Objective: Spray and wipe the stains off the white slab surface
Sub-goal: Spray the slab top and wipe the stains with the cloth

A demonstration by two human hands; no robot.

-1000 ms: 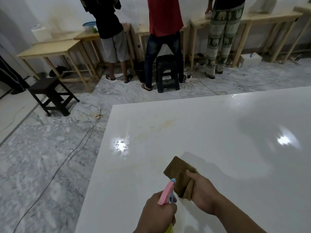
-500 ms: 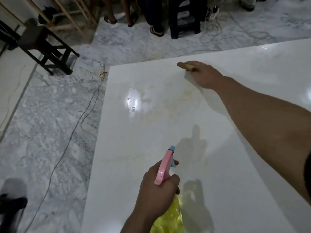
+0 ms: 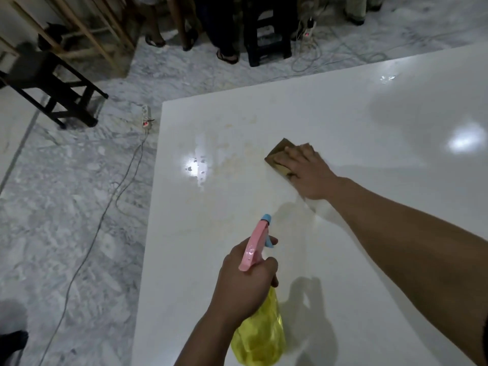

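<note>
Right hand (image 3: 307, 171) presses brown cloth (image 3: 277, 157) flat-fingered onto stained white slab (image 3: 369, 122); left hand (image 3: 245, 283) grips yellow spray bottle (image 3: 260, 336).

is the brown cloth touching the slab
Touching. The head view shows the brown cloth lying flat on the slab, pressed down by the right hand.

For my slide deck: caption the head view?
Right hand wipes stained white slab with brown cloth; left hand holds yellow spray bottle.
</note>
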